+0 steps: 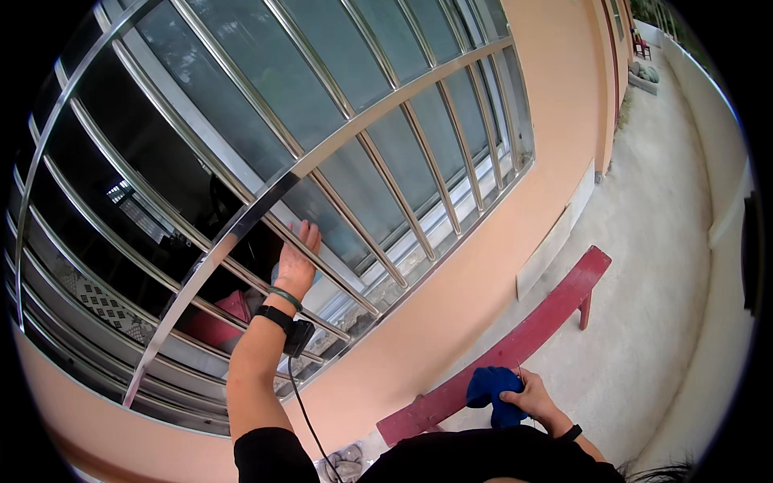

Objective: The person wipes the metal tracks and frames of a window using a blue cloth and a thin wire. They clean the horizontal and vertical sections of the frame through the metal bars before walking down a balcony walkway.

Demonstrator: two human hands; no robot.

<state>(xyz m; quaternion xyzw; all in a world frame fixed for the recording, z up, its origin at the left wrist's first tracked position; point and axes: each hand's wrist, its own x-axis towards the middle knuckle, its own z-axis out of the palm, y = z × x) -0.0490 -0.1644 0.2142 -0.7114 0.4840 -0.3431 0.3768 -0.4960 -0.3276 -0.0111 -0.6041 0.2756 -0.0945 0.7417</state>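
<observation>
My left hand [298,256] reaches between the shiny metal bars of a window grille [338,136], its fingers against the pale frame edge of a sliding window pane [338,211]. A dark band and a black device on a strap with a cable [305,401] are on that wrist. At the lower right, my right hand [531,395] grips a bunched blue cloth [496,392], above a red wooden bench [513,344]. A thin needle-like piece sticks up beside the cloth. The palm side of my left hand is hidden.
A peach wall [447,314] runs below the window, with a pale board [543,247] leaning at its foot. Concrete ground [652,199] stretches beside a low boundary wall [724,302]. Inside the window lies red cloth [220,317]. A grey bundle [643,75] and a chair [641,45] stand far off.
</observation>
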